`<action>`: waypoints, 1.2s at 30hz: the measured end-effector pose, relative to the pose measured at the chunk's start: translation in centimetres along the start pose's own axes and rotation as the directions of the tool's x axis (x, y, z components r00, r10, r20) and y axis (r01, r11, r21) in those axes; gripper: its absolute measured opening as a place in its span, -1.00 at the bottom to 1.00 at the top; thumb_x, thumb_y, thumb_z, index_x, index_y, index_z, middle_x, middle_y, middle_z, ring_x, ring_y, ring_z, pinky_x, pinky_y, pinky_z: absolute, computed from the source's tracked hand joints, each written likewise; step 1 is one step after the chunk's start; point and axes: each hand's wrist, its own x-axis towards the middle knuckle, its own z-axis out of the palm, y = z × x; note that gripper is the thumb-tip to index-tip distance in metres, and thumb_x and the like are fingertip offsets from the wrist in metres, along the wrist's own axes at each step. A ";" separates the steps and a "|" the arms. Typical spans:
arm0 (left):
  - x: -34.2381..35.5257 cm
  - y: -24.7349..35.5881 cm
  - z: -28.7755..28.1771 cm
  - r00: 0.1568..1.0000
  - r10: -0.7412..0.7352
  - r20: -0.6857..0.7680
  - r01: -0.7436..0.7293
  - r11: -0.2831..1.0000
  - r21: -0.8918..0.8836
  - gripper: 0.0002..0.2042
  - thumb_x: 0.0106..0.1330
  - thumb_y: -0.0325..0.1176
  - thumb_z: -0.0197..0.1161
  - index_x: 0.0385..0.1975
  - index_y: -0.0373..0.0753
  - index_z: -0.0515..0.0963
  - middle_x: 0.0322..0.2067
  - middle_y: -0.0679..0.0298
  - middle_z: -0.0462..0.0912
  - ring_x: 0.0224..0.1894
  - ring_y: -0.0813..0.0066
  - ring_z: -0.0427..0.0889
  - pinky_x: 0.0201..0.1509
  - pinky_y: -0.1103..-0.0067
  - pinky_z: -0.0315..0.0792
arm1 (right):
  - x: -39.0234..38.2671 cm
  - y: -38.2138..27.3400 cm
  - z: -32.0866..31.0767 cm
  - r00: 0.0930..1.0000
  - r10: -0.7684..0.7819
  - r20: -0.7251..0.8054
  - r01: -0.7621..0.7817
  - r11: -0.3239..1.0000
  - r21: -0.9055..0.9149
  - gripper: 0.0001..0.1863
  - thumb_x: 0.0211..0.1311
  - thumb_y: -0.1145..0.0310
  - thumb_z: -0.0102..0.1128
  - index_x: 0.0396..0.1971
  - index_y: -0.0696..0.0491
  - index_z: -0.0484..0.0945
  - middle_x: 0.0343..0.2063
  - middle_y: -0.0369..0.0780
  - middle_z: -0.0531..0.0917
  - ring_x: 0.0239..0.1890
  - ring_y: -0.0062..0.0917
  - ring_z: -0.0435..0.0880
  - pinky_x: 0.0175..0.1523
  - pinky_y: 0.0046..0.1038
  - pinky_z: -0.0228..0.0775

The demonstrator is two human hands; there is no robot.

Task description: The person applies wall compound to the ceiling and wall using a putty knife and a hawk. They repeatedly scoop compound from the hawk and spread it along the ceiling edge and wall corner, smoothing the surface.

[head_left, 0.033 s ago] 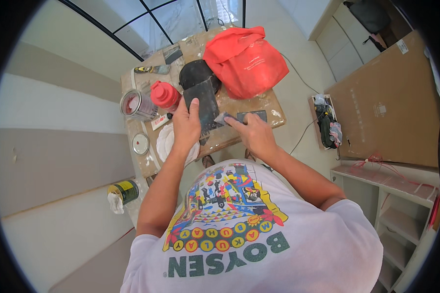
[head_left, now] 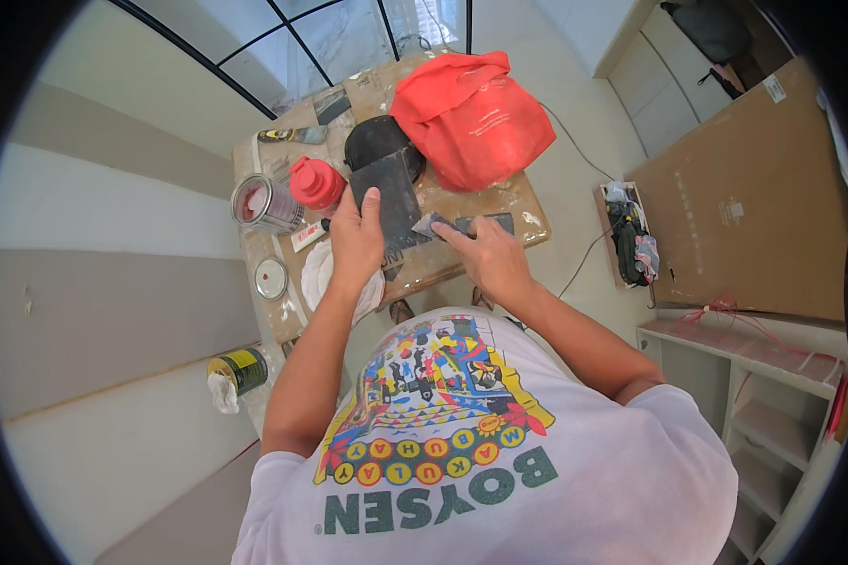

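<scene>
My left hand (head_left: 358,231) grips a dark grey rectangular sheet (head_left: 386,193) that looks like sandpaper, thumb on top and the other fingers hidden beneath. The sheet tilts over the cardboard-covered table, with some print by its lower edge. Pinched in my right hand (head_left: 493,256) is a small grey wedge-shaped piece (head_left: 426,225), perhaps a scraper blade; most of it is hidden by the fingers. Its tip points at the sheet's right edge; whether they touch I cannot tell. Beyond my right fingers lies another dark grey piece (head_left: 499,223) on the table (head_left: 443,273).
Close by stand a red-capped bottle (head_left: 317,184), an open paint can (head_left: 266,205), a black rounded object (head_left: 377,141) and a red bag (head_left: 471,122). A brush-like tool (head_left: 292,136), a tube (head_left: 309,235), a lid (head_left: 271,278) and white cloth (head_left: 320,278) lie leftward.
My left hand and the dark sheet have shifted very slightly left. My right hand stays nearly where it was.
</scene>
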 end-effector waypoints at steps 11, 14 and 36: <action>1.0 1.1 0.6 0.998 -0.052 -0.046 0.053 0.998 0.024 -0.70 0.64 -0.27 0.10 0.12 -0.38 0.57 -0.14 0.07 0.75 -0.13 0.32 0.66 0.10 0.41 0.50 | 0.3 0.8 0.8 1.000 0.019 -0.016 -0.019 1.000 -0.013 -0.44 0.15 0.49 0.27 0.19 -0.22 0.71 -0.41 -0.17 0.47 -0.32 -0.23 0.59 -0.26 -0.19 0.49; 0.8 1.0 0.6 0.996 -0.074 0.054 0.074 0.997 0.012 -0.69 0.64 -0.27 0.10 0.16 -0.36 0.57 -0.12 0.09 0.76 -0.10 0.34 0.67 0.12 0.42 0.50 | 0.7 0.9 1.1 0.999 0.015 -0.028 -0.017 0.998 -0.053 -0.44 0.15 0.48 0.27 0.19 -0.23 0.70 -0.40 -0.16 0.48 -0.32 -0.22 0.60 -0.26 -0.20 0.50; -5.3 -1.0 1.5 0.948 0.288 0.133 -0.308 0.936 0.173 -0.66 0.38 -0.52 0.33 0.15 -0.27 0.69 -0.21 -0.09 0.79 -0.26 0.11 0.82 -0.17 0.36 0.64 | 1.6 2.4 7.3 0.752 -0.024 0.659 -0.297 -0.905 0.305 -0.62 0.67 0.02 0.01 -0.33 -0.04 0.54 -0.71 -0.49 0.34 -0.63 -0.68 0.32 -0.50 -0.58 0.26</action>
